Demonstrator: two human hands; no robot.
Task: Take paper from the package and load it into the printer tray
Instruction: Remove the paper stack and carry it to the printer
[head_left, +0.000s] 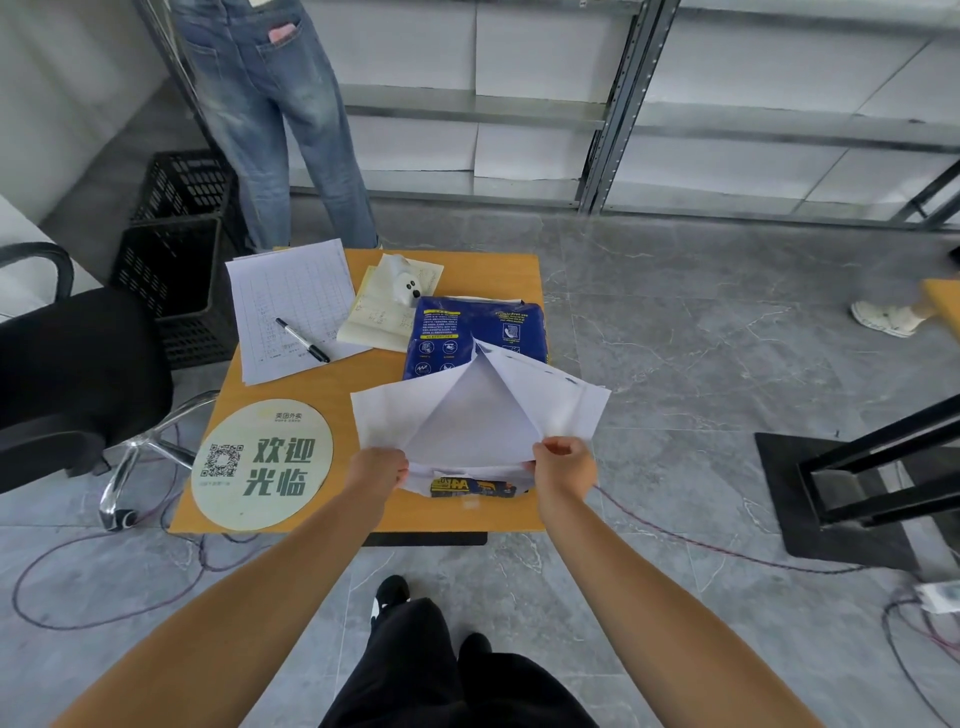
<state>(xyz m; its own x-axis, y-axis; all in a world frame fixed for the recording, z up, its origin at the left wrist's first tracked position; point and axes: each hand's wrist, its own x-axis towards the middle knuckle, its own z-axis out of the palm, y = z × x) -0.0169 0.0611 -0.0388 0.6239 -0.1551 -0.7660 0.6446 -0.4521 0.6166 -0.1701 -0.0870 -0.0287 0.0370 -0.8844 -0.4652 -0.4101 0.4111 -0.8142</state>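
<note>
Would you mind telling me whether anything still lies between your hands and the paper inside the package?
Only the wrapper's white flaps: the left hand and right hand each pinch one at the near end of the blue package. No printer tray is in view.

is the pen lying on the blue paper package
No, the pen lies on the gridded sheet at the table's left, apart from the blue paper package.

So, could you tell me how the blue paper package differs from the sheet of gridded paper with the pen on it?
The blue wrapped paper package is a thick bundle, its near end torn open into white flaps; the white gridded sheet lies thin and flat. The left hand and right hand grip the package's flaps; the gridded sheet bears only a black marker pen. Both rest on the orange wooden table.
</note>
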